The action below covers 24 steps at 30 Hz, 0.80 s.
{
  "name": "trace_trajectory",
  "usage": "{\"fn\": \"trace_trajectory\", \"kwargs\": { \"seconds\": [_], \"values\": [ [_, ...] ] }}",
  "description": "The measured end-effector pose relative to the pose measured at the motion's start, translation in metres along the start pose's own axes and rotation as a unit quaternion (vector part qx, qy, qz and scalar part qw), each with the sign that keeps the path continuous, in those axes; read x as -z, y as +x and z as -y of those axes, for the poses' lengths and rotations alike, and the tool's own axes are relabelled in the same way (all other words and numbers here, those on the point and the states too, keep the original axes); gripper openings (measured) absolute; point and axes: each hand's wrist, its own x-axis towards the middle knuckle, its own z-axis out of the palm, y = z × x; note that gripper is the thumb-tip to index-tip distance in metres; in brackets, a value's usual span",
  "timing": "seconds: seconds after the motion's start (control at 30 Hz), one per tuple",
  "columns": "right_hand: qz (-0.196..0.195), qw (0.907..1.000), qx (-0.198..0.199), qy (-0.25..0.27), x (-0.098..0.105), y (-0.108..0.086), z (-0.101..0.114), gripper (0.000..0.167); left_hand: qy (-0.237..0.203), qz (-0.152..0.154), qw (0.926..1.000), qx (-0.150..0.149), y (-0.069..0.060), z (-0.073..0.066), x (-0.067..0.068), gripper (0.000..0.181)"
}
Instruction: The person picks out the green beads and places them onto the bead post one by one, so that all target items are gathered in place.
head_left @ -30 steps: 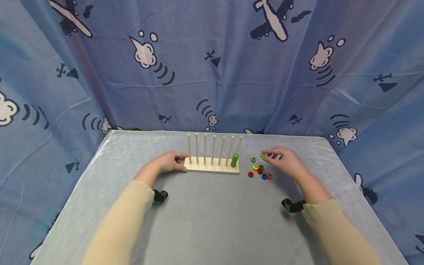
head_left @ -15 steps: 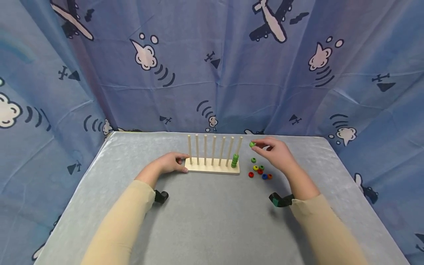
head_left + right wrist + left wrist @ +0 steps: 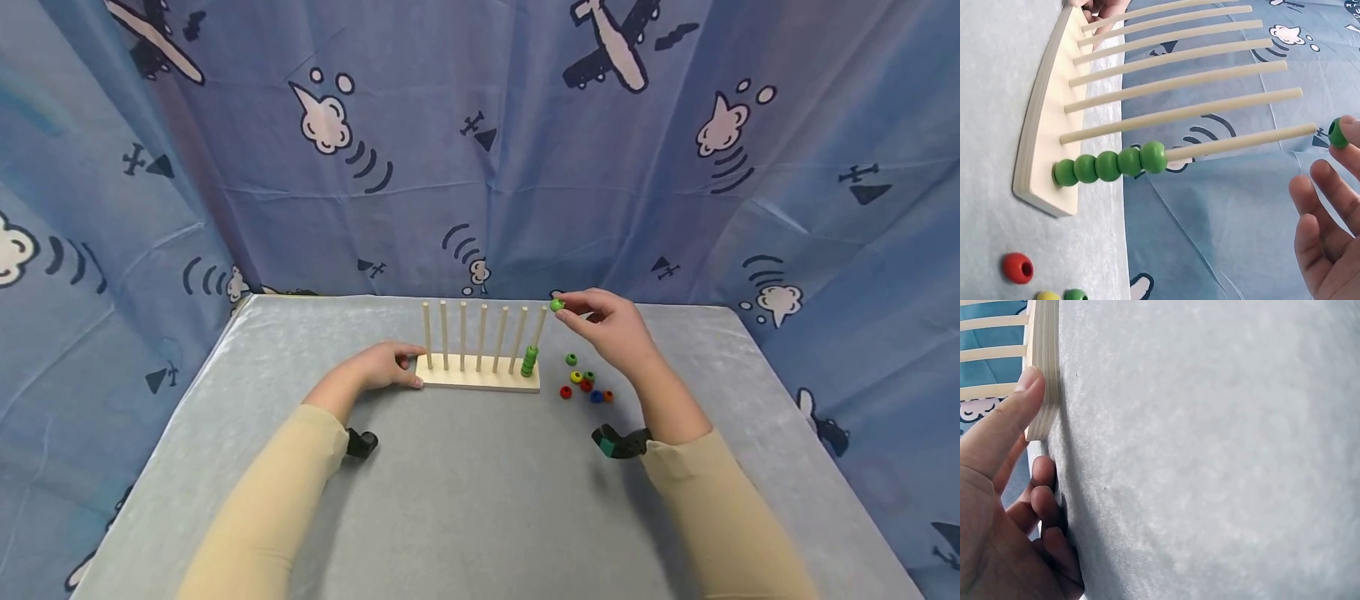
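A wooden peg rack [image 3: 477,380] stands on the table, with several upright pegs. Several green beads [image 3: 1107,166] are stacked at the bottom of its rightmost peg. My left hand [image 3: 380,367] grips the left end of the base; in the left wrist view the thumb lies on the base's edge and the other fingers are partly behind or below it. Between thumb and finger, my right hand [image 3: 611,329] pinches a green bead [image 3: 1336,132]. That bead is just off the tip of the rightmost peg, apart from it, its hole partly visible.
Loose beads lie right of the rack: a red bead [image 3: 566,392], a yellow bead [image 3: 576,377], a blue bead [image 3: 596,397], an orange bead [image 3: 608,397], and further red and green ones. A patterned blue curtain [image 3: 480,150] hangs behind the grey-covered table [image 3: 480,500].
My right hand has carried the green bead left and up, from above the loose beads to the rightmost peg's tip. The left hand has stayed on the rack's left end.
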Motion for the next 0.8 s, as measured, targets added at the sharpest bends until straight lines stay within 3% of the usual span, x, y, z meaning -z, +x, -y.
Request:
{"fn": "trace_trajectory", "kwargs": {
  "seconds": [0.53,0.8],
  "values": [
    [0.007,0.9993,-0.036,0.008,-0.010,0.006,0.001,0.043,0.001,0.005,1.0000,0.004,0.003,0.002,0.001,0.068],
    [0.013,0.9994,-0.032,0.010,-0.012,0.008,0.005,0.040,-0.003,0.004,0.9999,0.011,0.002,0.002,0.001,0.067]
  ]
}}
